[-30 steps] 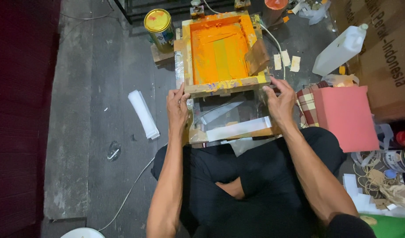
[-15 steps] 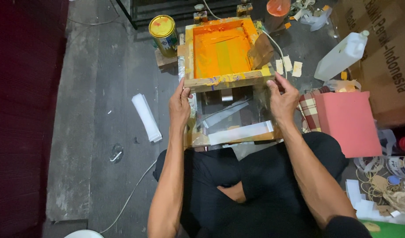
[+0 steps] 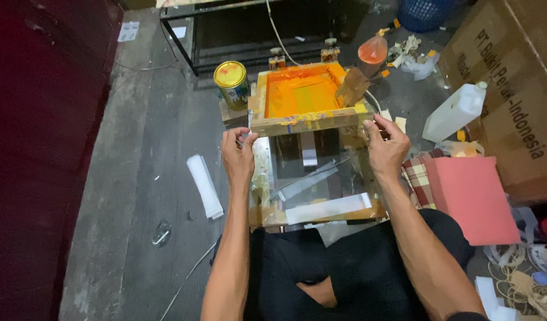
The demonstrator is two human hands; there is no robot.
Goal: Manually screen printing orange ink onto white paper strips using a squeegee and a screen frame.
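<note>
Left hand (image 3: 237, 156) pinches the near left corner of the wooden screen frame (image 3: 303, 122), right hand (image 3: 385, 148) grips its near right corner, fingers curled on the edge. The frame tilts up off the glass plate (image 3: 312, 184) just below. Left of the frame, a yellow-lidded tin (image 3: 231, 80); right, a white jug (image 3: 455, 111).

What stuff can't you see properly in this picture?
All in the head view:
- Left hand fingertips: curled, so whether they pinch the clear sheet is unclear.
- Wooden frame underside: hidden by the frame itself.
- Blue basket: cut off by the top edge.
- White strip markings: too small.
</note>
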